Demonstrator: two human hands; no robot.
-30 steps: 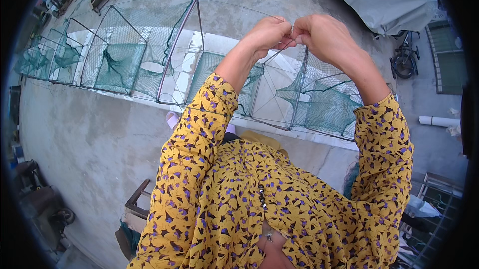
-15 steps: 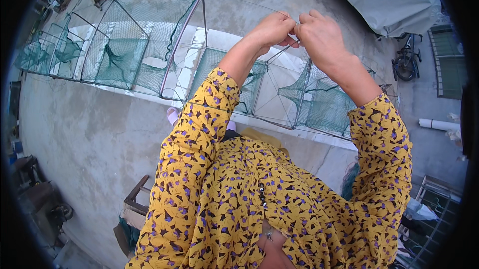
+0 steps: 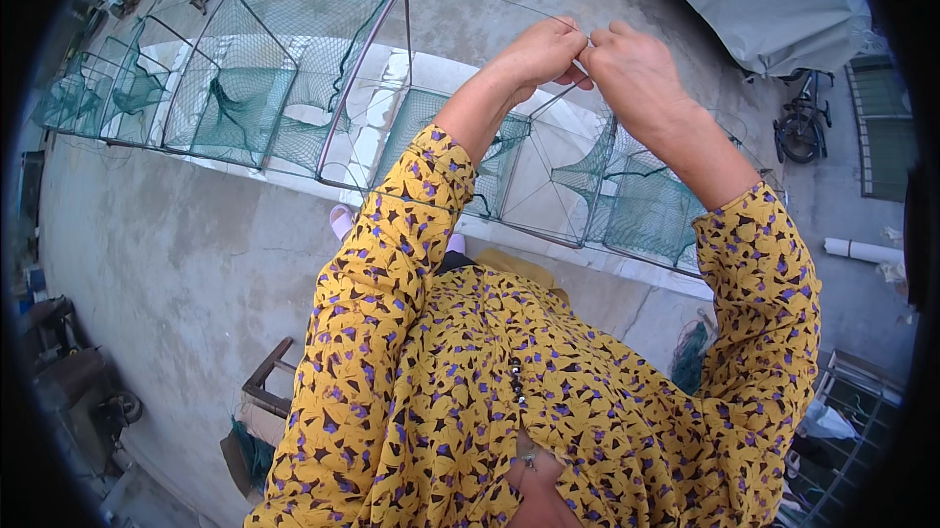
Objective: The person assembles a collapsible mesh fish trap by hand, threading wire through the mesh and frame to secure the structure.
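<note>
A long folding net trap (image 3: 230, 102), green mesh stretched over dark rectangular metal frames, extends across the view in front of me. My left hand (image 3: 541, 50) and my right hand (image 3: 632, 63) meet above its right half, fingertips almost touching. Both are closed in a pinch around a thin cord (image 3: 534, 9), which runs left to the top of a standing frame (image 3: 364, 63). A dark frame rod (image 3: 554, 99) slants up to just beneath my fingers. My knuckles hide the exact spot where cord and rod come together.
Pale slabs (image 3: 377, 117) lie beneath the net on the concrete ground. A grey cover (image 3: 764, 4) drapes something large at the far right, beside a bicycle (image 3: 801, 131). A wooden stool (image 3: 269, 381) stands near my left side; a white roll (image 3: 862, 251) lies at the right.
Both hands keep their pinch at nearly the same spot. The net and surroundings have shifted slightly in view, and my right forearm sits a little farther right.
</note>
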